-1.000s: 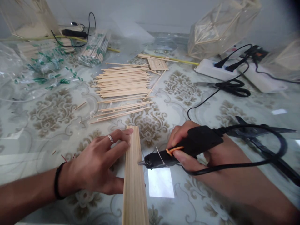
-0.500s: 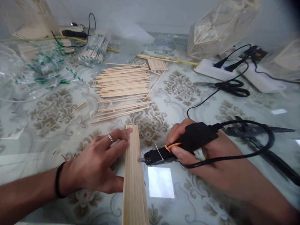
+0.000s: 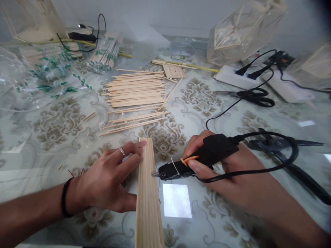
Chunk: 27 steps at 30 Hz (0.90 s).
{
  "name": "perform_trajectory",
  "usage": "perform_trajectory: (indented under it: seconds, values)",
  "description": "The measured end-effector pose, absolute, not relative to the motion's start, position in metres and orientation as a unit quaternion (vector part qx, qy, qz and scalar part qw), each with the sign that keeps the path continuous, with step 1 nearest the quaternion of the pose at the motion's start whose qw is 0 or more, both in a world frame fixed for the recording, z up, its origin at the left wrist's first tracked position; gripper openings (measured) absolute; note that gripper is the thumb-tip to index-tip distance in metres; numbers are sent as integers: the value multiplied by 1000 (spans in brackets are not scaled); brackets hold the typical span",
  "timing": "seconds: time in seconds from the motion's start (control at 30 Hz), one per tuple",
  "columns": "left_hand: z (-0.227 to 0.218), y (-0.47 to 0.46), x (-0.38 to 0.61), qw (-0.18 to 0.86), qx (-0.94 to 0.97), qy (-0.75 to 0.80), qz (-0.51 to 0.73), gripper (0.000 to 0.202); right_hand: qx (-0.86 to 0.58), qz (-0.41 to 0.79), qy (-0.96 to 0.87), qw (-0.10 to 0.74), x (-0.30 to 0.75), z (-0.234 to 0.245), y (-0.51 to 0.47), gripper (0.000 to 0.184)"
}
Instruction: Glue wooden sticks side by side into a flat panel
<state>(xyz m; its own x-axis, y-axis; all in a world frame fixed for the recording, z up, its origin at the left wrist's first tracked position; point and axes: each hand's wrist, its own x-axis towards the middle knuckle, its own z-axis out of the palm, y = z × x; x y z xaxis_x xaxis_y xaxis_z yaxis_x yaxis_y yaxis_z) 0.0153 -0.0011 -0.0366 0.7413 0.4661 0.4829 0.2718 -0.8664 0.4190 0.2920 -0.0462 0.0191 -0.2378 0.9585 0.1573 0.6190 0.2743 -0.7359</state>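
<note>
A long bar of wooden sticks [image 3: 149, 206] lies lengthwise in front of me, its sticks side by side and its near end cut off by the frame. My left hand [image 3: 108, 179], with a ring and a black wristband, grips it from the left side, fingertips on its upper face and thumb low against the edge. On the other side my right hand [image 3: 219, 175] is wrapped round a black hot glue gun [image 3: 207, 155] with an orange trigger. The metal nozzle [image 3: 155, 174] points left and meets the bar's right edge; whether glue is flowing cannot be made out.
Loose wooden sticks [image 3: 136, 90] lie in rows beyond the bar. Plastic wrappers [image 3: 51, 72] and bundled sticks [image 3: 104, 53] are at the left. Scissors [image 3: 256, 96], pliers [image 3: 297, 165] and a power strip [image 3: 236, 77] stand right. A stick frame [image 3: 243, 34] is behind.
My right hand has shifted very slightly left with the glue gun, its nozzle now a little further onto the bar's edge. My left hand and the bar look the same.
</note>
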Motion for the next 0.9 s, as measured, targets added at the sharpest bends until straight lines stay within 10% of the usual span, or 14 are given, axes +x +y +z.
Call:
perform_trajectory:
  seconds: [0.9]
  values:
    - [-37,-1,13,152,924,202,285,71,-547,242,-747,291,294,9,-43,16]
